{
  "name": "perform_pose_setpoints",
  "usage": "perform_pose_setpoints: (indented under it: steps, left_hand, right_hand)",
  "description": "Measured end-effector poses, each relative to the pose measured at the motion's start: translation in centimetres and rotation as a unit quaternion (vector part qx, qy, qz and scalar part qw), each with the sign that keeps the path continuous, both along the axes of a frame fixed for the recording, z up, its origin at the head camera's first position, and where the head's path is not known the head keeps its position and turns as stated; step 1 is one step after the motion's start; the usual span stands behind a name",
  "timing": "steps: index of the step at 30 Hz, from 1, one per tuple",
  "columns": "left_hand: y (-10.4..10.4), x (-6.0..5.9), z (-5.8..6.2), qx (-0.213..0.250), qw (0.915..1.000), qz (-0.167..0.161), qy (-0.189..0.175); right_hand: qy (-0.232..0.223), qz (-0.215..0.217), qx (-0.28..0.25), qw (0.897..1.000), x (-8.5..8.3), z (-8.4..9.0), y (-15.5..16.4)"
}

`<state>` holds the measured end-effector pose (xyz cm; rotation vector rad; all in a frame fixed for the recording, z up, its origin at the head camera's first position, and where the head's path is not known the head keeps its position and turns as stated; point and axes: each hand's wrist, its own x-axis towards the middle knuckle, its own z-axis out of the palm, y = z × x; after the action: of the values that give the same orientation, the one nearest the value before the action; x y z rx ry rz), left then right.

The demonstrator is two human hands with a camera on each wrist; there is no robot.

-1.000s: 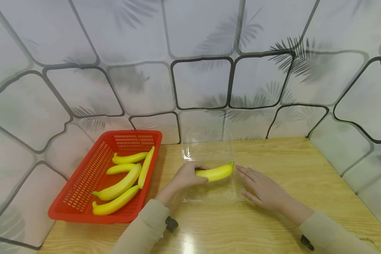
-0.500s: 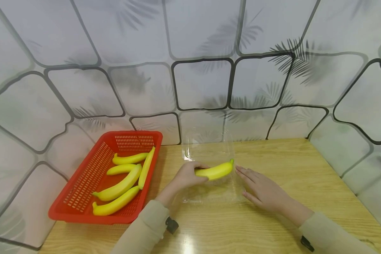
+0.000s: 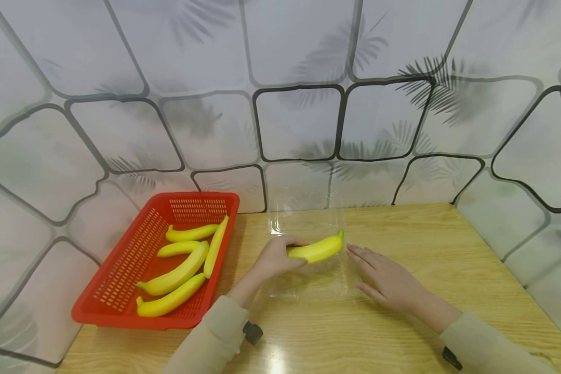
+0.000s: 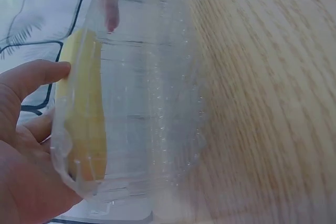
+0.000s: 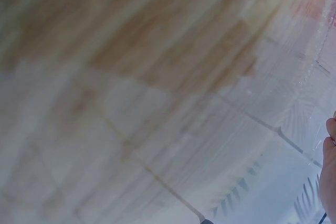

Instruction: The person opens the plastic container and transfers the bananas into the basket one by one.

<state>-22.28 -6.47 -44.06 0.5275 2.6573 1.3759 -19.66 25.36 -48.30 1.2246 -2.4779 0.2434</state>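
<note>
My left hand point(image 3: 277, 258) grips a yellow banana point(image 3: 319, 250) by its left end, thumb in front and fingers behind; its green stem points right and slightly up. Below it stands a clear plastic clamshell box point(image 3: 304, 292), its lid point(image 3: 304, 208) raised at the back. In the left wrist view the banana point(image 4: 86, 114) shows through the box's clear wall point(image 4: 131, 156). At the box's right side is my right hand point(image 3: 389, 280), fingers extended, fingertips right by the wall. Only a sliver of that hand point(image 5: 329, 171) shows in the right wrist view.
To the left on the wooden table point(image 3: 430, 234) stands a red plastic basket point(image 3: 81, 311), with several yellow bananas point(image 3: 170, 303) inside. A patterned wall point(image 3: 299, 124) rises behind the table, and another stands along its right side.
The banana's stem end has tilted up a little in my left hand. My right hand has stayed in place beside the box.
</note>
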Motion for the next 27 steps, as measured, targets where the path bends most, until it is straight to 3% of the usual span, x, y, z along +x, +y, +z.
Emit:
perform_pose_setpoints:
  steps: [18, 27]
  left_hand:
    - [0.2, 1.8, 2.2, -0.006, 0.9997, 0.018, 0.015]
    - [0.0, 2.9, 4.8, -0.013, 0.9993, 0.027, 0.023]
  right_hand:
    - [0.002, -0.012, 0.014, 1.0, 0.1, 0.0, -0.1]
    - [0.008, -0.011, 0.011, 1.0, 0.1, 0.0, 0.0]
